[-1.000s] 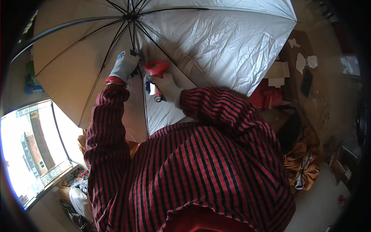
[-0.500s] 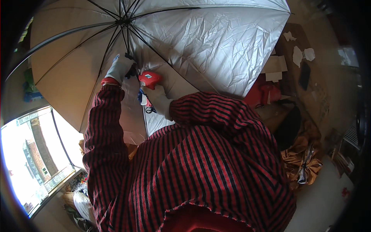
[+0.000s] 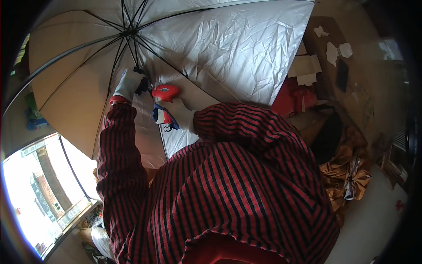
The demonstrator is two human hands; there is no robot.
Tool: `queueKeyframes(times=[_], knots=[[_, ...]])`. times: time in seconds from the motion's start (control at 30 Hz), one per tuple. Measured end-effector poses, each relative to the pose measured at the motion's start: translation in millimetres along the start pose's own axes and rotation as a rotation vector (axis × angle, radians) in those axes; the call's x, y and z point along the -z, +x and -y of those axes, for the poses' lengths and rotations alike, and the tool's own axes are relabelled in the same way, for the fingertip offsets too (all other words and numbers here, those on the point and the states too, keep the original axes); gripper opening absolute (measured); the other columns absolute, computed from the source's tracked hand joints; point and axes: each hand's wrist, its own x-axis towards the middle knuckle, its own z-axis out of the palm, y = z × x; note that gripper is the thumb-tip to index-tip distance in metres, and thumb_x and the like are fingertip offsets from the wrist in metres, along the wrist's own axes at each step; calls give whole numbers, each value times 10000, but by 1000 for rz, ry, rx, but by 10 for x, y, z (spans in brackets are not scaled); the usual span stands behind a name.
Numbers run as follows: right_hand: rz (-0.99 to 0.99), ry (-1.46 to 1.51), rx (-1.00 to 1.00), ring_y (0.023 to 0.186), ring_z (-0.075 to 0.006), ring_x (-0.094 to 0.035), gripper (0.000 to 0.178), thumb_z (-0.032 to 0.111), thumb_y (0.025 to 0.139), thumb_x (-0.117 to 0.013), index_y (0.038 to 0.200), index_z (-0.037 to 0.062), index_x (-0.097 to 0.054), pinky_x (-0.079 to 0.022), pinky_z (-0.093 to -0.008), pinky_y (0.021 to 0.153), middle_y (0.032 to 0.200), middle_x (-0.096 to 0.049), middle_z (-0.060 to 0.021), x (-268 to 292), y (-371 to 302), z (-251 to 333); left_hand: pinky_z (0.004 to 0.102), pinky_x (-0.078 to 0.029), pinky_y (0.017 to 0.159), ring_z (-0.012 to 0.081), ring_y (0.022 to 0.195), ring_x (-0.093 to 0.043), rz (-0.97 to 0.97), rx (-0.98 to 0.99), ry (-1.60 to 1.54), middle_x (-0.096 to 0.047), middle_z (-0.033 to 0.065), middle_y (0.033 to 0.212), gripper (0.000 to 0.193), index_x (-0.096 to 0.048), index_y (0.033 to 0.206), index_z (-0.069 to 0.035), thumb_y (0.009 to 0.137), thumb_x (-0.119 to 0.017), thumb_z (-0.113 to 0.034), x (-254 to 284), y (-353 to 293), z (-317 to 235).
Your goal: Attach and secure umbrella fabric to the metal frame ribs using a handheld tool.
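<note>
A worker in a red-and-black striped garment (image 3: 237, 185) is leaning over an opened umbrella (image 3: 237, 48), which is spreading across the space directly ahead, its silvery inner side facing up and its dark ribs (image 3: 160, 57) fanning out from a central hub (image 3: 129, 33). The gloved left hand (image 3: 128, 83) is reaching in among the ribs below the hub, its grip closing narrowly around a black fitting (image 3: 141, 86), seemingly to keep that spot steady; from here I am not making out every finger. The gloved right hand (image 3: 176, 110) is wrapping its grip around a red hand tool (image 3: 166, 92), the arm bending across the chest, apparently so that the tool's red head is sitting just beside the fitting. Whether the two are touching, I cannot tell. A small black loop (image 3: 168, 128) is hanging below the tool. The canopy is lying open, likely because that is leaving the ribs within reach of both hands. To the worker's left, a bright window (image 3: 48, 189) is throwing daylight into the room. Off to the right, white scraps (image 3: 332, 53) and a dark flat object (image 3: 342, 75) are lying on a brown surface (image 3: 323, 39), near folded cardboard (image 3: 305, 68), while a crumpled orange bundle (image 3: 356, 182) is resting nearer the worker.
</note>
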Motion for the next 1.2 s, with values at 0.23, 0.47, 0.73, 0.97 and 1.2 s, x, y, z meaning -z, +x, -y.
queueKeyframes(times=[0.23,0.47,0.73,0.97,1.2], knots=[[-22,-177,13,736,-240,-658,177,176,895,-621,971,24,-571,-560,-381,682,836,-644,-99,165,197,-47,334,-476,400,237,473,-626,-28,-13,32,-648,129,604,208,-656,742,-3,850,-547,-143,8,14,39],[308,60,-262,817,-211,-660,234,261,935,-549,978,34,-587,-542,-348,730,895,-660,-91,180,98,312,274,-396,348,187,430,-578,17,-153,-115,-640,117,619,176,-628,840,-2,857,-527,-145,31,29,204],[306,-34,-274,743,-185,-662,230,269,912,-582,989,52,-595,-539,-278,646,855,-668,-57,221,154,415,246,-352,358,138,422,-533,102,-109,-354,-614,82,606,141,-618,840,-20,827,-541,-137,88,-88,144],[327,39,-331,747,-178,-656,211,249,903,-608,990,58,-590,-549,-302,684,849,-662,-61,240,90,417,245,-378,384,117,450,-548,141,-282,-344,-619,69,609,136,-643,822,-23,810,-568,-136,105,-130,239],[-128,-201,-214,728,-152,-649,219,276,909,-613,994,75,-596,-530,-288,650,798,-643,-40,-8,110,309,279,-433,411,185,477,-597,-4,-23,-194,-620,78,588,159,-665,821,-55,862,-538,-141,-95,67,290]])
